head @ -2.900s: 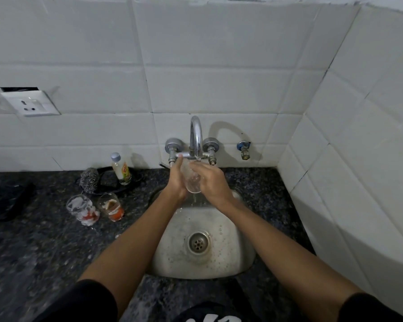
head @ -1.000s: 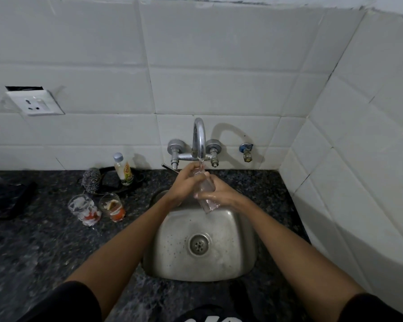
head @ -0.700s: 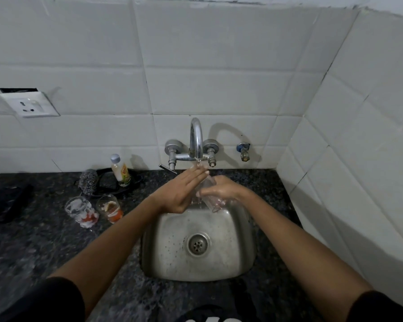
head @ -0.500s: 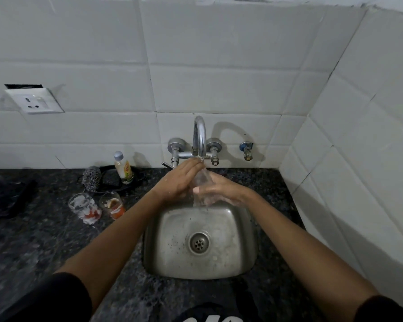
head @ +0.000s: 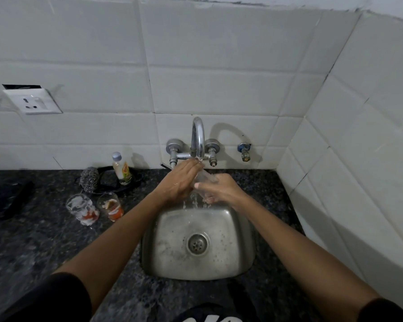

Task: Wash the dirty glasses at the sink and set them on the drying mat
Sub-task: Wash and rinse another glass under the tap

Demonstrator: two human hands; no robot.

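Head view: glass [head: 204,180] between hands.

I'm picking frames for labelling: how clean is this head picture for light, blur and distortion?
Head view: dim, flat light; the faucet throws a curved shadow on the tiles; wide-angle bending bows the tile lines; the clear glass between the left hand and right hand is smeared by running water.

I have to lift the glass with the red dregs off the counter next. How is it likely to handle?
The glass with red dregs is clear and thin-looking, so probably fragile on the stone counter. It stands upright and narrow, so a sideways nudge may tip it into its neighbour glass. Wet hands would likely make it slippery.
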